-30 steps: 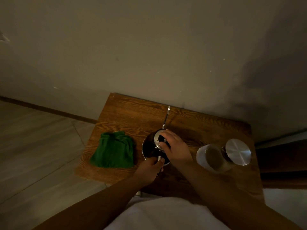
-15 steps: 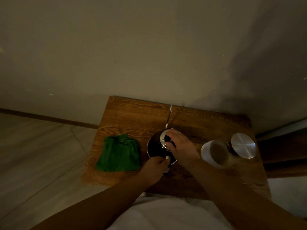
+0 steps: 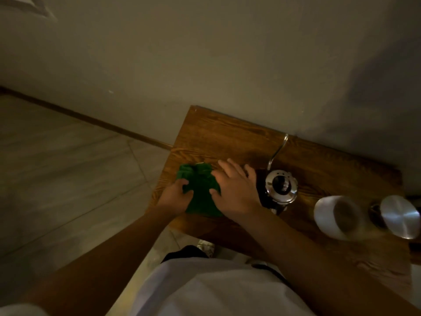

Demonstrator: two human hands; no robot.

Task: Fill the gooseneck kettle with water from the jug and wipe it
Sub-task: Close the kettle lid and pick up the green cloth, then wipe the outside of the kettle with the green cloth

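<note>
The gooseneck kettle (image 3: 279,190) stands on the wooden table (image 3: 227,137), dark-bodied with its shiny lid on and its thin spout pointing toward the wall. A green cloth (image 3: 200,190) lies crumpled to its left. My left hand (image 3: 176,198) grips the cloth's near-left edge. My right hand (image 3: 234,190) rests on the cloth's right side with fingers spread, its wrist just beside the kettle. The white jug (image 3: 337,216) sits to the right of the kettle.
A round metal lid (image 3: 399,216) lies at the table's right edge beside the jug. The table's back edge meets a plain wall. Tiled floor lies to the left, below the table's left edge.
Both hands left the kettle and its lid and moved left onto the green cloth. The lid now sits on the kettle. The camera swung left.
</note>
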